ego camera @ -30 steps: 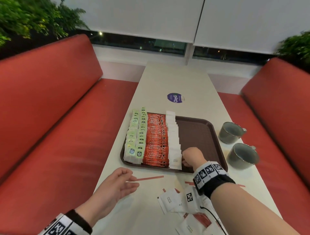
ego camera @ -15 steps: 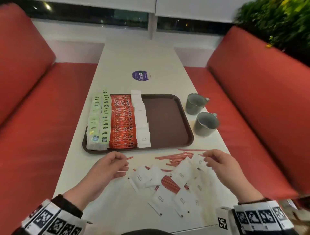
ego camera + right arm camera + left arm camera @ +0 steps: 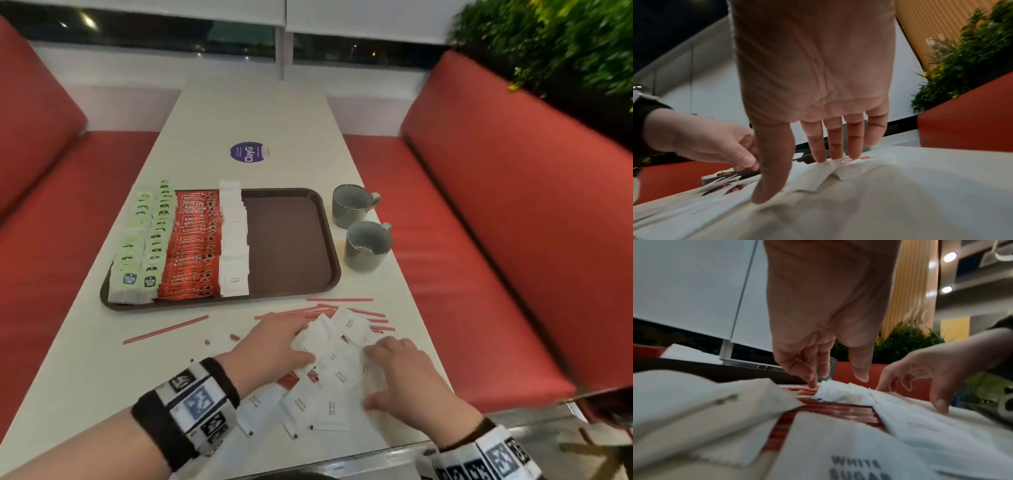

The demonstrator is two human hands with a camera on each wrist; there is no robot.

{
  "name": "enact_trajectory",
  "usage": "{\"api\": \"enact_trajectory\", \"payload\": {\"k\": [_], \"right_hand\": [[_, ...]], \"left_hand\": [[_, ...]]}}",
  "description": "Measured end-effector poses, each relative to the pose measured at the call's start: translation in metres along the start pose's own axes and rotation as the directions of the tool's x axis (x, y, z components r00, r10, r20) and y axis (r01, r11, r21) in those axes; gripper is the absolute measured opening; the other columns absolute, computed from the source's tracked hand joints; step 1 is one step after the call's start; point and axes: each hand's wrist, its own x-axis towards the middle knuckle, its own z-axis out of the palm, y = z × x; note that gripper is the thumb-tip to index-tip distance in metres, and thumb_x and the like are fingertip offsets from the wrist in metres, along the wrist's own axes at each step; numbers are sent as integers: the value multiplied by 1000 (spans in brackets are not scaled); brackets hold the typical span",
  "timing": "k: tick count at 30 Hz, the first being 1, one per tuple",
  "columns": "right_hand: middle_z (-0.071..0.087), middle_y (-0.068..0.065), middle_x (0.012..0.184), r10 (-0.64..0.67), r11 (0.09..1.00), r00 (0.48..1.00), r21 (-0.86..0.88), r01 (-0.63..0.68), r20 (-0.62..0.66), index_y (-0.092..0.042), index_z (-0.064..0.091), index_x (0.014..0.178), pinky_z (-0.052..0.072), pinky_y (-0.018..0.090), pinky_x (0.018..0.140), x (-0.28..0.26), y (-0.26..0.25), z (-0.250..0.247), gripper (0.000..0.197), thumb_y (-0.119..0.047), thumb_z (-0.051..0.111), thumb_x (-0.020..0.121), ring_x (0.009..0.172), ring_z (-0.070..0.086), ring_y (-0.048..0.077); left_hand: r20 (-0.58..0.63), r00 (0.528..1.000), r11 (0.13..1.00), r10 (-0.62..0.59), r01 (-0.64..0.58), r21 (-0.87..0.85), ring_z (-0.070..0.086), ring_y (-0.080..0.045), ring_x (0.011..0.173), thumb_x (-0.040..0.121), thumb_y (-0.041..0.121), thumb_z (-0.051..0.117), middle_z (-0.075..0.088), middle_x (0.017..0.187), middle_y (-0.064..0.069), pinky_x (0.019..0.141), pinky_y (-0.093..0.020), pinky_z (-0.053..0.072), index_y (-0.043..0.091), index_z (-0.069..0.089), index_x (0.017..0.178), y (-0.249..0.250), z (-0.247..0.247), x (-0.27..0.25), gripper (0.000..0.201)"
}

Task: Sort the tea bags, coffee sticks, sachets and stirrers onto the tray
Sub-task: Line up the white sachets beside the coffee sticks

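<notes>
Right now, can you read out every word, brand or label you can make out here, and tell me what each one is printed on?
"ClayG": purple round sticker on the table; its smaller print is unreadable.
"NESCAFE": red coffee sticks on the tray.
"WHITE SUGAR", lower word cut off by the frame edge: loose sachet.
Tea bags: badge logos too blurred to read.
Sachet row on the tray: print too small.
Wristbands: coded squares, no words.

The brown tray point(image 3: 291, 246) holds rows of green tea bags point(image 3: 140, 246), red coffee sticks point(image 3: 193, 246) and white sachets point(image 3: 234, 240); loose sachets point(image 3: 337, 373) and red stirrers point(image 3: 339, 299) lie just before it.
</notes>
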Motion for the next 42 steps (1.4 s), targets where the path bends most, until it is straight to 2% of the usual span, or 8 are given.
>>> {"api": "enact_trajectory", "payload": {"k": [8,15,22,25,27,30,34,42], "right_hand": [[40,-5,129,-71,997,997,32,71,-9,-26,43,133,39,32,96,7,8,5,62,-39,67,77,117,38,20],[40,-5,128,-118,993,993,25,118,7,-25,42,132,41,33,93,9,6,4,56,-32,62,80,114,39,20],[41,-6,129,-127,991,991,38,125,39,-27,41,134,40,32,95,7,0,-2,56,-34,61,82,115,40,18],[40,-8,134,-99,993,994,73,96,42,-30,41,136,38,32,100,8,-6,-10,60,-43,62,82,121,41,17],[41,-11,138,-71,990,997,121,72,-14,-32,41,138,34,30,104,10,-12,-19,60,-46,61,84,127,40,14],[47,-15,132,-65,968,991,233,90,-114,-32,47,135,35,19,100,12,-29,-32,51,-43,61,87,116,46,4],[52,-14,129,-29,961,996,271,50,-83,-31,49,134,37,17,93,14,-56,-42,49,-41,63,88,109,51,4],[46,-21,120,-107,888,973,421,185,-202,-33,46,135,39,21,99,15,-119,-50,55,-41,67,85,106,47,-1]], "left_hand": [[-26,997,987,-75,78,143,43,-18,116,72,38,75,58,121,6,94,-33,44,29,45,129,9,16,30,66],[-31,996,997,-81,80,-17,47,-11,82,70,34,76,56,81,12,64,-23,37,28,61,85,6,13,37,22],[37,987,950,-156,161,-268,54,-8,81,88,40,61,59,94,5,70,-21,43,23,54,99,-19,-18,28,22],[160,963,649,-217,265,-713,62,-19,108,90,27,63,65,119,-3,95,-37,50,14,52,128,-36,-34,20,41],[221,953,343,-206,282,-896,63,-26,107,92,10,58,66,117,-12,87,-37,53,8,53,125,-41,-46,11,33],[252,945,130,-208,282,-951,65,-34,99,94,6,52,65,111,-22,68,-37,55,7,53,118,-52,-62,-3,25],[261,948,-31,-179,260,-965,68,-39,94,93,2,45,70,97,-26,74,-47,56,3,51,113,-69,-71,-18,21],[327,943,7,-65,328,-945,66,-28,70,91,5,51,66,78,-16,63,-41,58,1,54,113,-83,-60,-38,23]]}}
